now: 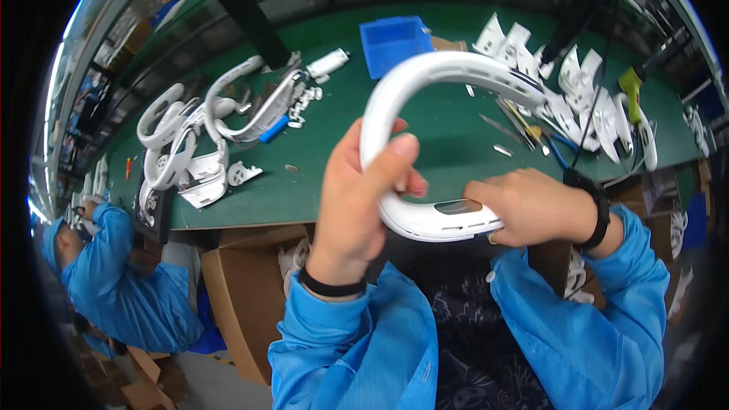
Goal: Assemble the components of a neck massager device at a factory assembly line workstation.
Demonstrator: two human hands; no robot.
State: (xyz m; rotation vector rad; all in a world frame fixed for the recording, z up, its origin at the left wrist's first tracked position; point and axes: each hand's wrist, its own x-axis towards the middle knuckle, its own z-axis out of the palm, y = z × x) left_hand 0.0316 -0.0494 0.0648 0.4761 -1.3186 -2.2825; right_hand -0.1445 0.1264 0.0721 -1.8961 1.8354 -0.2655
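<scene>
Held above the front of the green bench is a white, U-shaped neck fan (377, 110) with vent slots along its inner edge and a dark oval window near its lower end. My left hand (363, 182) wraps round the bend of the neck fan, thumb across its surface. At the lower end, my right hand (531, 205) closes its fingers on the fan's tip, where a small yellowish bit shows under the fingers. Whether the right hand also holds something small is hidden.
White fan housings (178, 140) and small parts lie on the bench (304, 190) at left. A blue bin (395, 42) stands at the back. White shells (592, 106), tweezers (512, 123) and a green power tool (630, 91) are at right. Cardboard boxes (243, 304) and a co-worker (125, 281) are at left.
</scene>
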